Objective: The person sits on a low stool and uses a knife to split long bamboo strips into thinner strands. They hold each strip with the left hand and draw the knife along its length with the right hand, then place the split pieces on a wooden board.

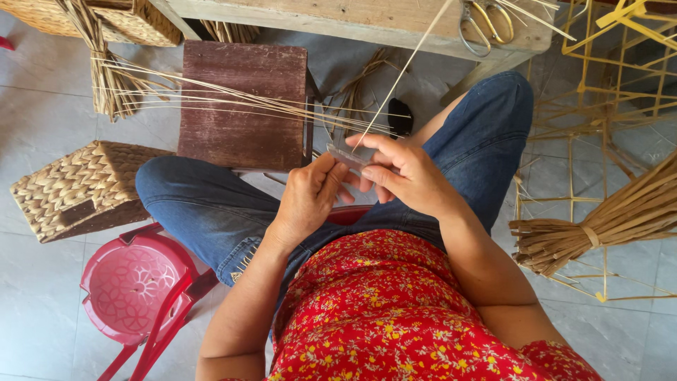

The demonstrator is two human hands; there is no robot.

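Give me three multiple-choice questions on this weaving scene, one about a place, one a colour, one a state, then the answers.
1. Where do the scissors lie?
A. on the wooden table's edge
B. on the pink stool
C. in the lap

2. What colour is the plastic stool beside the person's leg?
A. blue
B. pink
C. green

3. How is the straw bundle at right?
A. loose and scattered
B. tied with a band
C. woven flat

Answers: 1 A, the scissors rest on the wooden table. 2 B, the plastic stool is pink. 3 B, a band circles the straw bundle.

Both hands, left and right, pinch a thin strip.
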